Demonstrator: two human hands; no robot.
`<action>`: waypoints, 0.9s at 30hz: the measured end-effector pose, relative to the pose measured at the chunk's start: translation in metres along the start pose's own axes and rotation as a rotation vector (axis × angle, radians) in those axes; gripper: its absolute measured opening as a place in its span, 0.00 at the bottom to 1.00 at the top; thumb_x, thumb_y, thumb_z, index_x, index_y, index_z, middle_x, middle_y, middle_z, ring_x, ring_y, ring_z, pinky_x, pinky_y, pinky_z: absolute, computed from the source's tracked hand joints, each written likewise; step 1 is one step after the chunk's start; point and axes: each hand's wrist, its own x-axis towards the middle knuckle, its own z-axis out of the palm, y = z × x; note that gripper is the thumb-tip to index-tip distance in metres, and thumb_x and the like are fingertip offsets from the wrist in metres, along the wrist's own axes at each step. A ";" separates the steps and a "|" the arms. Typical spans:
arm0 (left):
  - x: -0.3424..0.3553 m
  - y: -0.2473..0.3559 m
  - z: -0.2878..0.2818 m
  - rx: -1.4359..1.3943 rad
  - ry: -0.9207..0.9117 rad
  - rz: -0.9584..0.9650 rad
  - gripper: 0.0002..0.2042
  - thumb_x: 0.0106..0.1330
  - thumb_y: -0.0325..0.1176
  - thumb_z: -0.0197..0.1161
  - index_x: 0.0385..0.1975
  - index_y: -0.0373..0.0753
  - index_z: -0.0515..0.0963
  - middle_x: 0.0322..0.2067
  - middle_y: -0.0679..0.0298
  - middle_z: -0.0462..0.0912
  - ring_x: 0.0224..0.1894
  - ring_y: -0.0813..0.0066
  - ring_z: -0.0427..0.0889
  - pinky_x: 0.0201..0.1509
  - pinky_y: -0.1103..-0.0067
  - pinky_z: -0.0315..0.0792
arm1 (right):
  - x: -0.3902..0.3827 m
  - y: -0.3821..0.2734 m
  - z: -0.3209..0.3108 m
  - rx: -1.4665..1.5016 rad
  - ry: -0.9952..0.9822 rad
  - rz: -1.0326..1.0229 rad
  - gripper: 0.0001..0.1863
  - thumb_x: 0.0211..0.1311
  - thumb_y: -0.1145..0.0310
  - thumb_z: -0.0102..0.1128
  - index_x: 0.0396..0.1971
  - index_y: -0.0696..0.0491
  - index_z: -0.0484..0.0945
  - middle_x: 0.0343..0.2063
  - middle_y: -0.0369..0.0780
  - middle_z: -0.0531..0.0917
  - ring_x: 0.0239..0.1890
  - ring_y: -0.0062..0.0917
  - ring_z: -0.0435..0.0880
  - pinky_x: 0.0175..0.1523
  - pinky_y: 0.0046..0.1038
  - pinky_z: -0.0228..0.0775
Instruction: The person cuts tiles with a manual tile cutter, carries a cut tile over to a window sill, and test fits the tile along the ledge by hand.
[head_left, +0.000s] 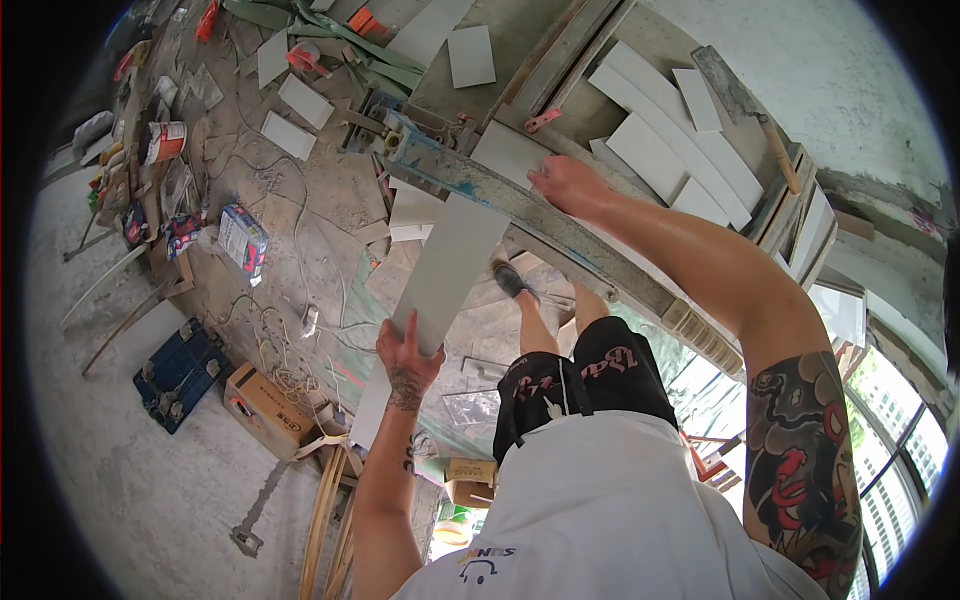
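A long, pale grey tile strip hangs at a slant left of my legs, its upper end against the worn blue-painted metal rail. My left hand grips it around its lower middle, with a finger laid along its face. My right hand is curled closed over the bench beyond the rail, beside a flat pale piece. Whatever its fingers hold, if anything, is hidden. Near that hand lies a small red-handled tool.
Several pale strips and a wooden-handled trowel lie on the far right of the bench. Cables, a cardboard box, a dark blue case and loose offcuts litter the floor at left. A shoe shows below the rail.
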 end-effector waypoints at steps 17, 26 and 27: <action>0.007 0.006 -0.007 0.056 -0.008 -0.033 0.45 0.40 0.36 0.77 0.65 0.46 0.66 0.59 0.39 0.64 0.60 0.39 0.66 0.63 0.50 0.60 | 0.005 -0.008 -0.004 -0.066 0.021 0.139 0.25 0.67 0.47 0.55 0.35 0.58 0.83 0.41 0.51 0.84 0.47 0.49 0.81 0.50 0.47 0.72; 0.006 0.004 -0.007 0.045 -0.053 -0.090 0.44 0.40 0.36 0.75 0.66 0.52 0.67 0.58 0.39 0.61 0.61 0.39 0.63 0.63 0.52 0.57 | 0.009 -0.008 -0.004 -0.050 -0.020 0.144 0.25 0.66 0.47 0.57 0.38 0.58 0.83 0.41 0.52 0.84 0.46 0.48 0.82 0.50 0.46 0.72; 0.006 0.004 -0.009 0.045 -0.074 -0.084 0.45 0.40 0.36 0.75 0.67 0.54 0.67 0.58 0.39 0.61 0.61 0.39 0.63 0.64 0.52 0.57 | 0.010 -0.007 -0.005 -0.050 -0.020 0.144 0.25 0.66 0.47 0.57 0.38 0.58 0.83 0.41 0.52 0.84 0.46 0.48 0.82 0.50 0.46 0.72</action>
